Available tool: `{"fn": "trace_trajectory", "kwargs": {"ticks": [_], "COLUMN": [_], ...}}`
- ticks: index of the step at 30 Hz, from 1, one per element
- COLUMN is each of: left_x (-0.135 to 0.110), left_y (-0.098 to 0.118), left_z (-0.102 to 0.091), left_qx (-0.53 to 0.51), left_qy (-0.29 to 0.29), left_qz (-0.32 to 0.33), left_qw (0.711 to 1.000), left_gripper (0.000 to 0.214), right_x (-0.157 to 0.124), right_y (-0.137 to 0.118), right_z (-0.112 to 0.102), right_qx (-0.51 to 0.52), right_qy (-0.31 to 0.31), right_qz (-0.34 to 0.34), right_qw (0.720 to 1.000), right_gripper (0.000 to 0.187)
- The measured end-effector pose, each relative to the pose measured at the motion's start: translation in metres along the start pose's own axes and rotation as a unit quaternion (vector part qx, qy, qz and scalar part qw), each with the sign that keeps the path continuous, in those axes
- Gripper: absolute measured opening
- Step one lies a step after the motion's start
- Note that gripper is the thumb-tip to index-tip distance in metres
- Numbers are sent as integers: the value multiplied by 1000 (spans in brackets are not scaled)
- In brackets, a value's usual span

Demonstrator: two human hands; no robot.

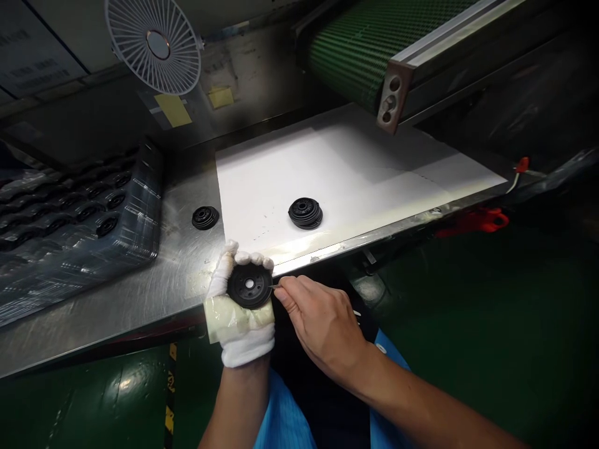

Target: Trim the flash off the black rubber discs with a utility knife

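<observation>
My left hand (236,312), in a white glove, is closed around a round black plastic disc (249,285) with a centre hole, held face up at the near edge of the steel table (154,280). My right hand (318,321) is bare and pinches a thin metal tool (274,286) whose tip touches the disc's right rim. Two more black discs lie on the table: one (305,212) on the white sheet (337,181), another (204,217) on bare steel to its left.
A dark tray (79,218) holding several black discs sits at the left. A green conveyor belt (360,50) ends above the table's far right. A white fan guard (153,43) stands at the back. Red-handled tool (477,221) hangs off the right edge. Green floor lies below.
</observation>
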State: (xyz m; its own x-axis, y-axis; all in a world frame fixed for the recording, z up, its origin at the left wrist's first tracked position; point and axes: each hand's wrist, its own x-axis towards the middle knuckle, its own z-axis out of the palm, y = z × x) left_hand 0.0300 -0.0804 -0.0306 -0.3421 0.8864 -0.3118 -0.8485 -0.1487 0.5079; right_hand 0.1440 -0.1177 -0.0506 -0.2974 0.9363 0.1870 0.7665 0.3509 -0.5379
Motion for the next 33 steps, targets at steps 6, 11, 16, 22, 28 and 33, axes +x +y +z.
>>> {"fn": "trace_trajectory", "kwargs": {"ticks": [6,11,16,22,28,33], "left_x": [-2,-2,1,-5,0,2], "left_y": [-1,-3,-5,9,6,0], "left_z": [2,3,-1,-5,-3,-2], "left_qx": [3,4,0,81,48,23], "left_qy": [0,-13,-1,-73,-48,-2], "left_qz": [-8,-17,14,-107,-73,-32], "left_qw": [1000,1000,1000,988,995,999], "left_gripper": [9,9,7,38,17,12], "right_x": [-3,2,-2,2,1,-4], "right_y": [0,2,-4,3,3,-6], "right_z": [-2,-3,3,-1,-1,4], "right_qx": [19,0,-7,3,-16,-4], "right_qy": [-8,17,2,-3,15,7], "right_qz": [-10,5,-18,-25,-10,-25], "right_qw": [1000,1000,1000,1000,1000,1000], "right_gripper": [25,24,24,25,26,28]}}
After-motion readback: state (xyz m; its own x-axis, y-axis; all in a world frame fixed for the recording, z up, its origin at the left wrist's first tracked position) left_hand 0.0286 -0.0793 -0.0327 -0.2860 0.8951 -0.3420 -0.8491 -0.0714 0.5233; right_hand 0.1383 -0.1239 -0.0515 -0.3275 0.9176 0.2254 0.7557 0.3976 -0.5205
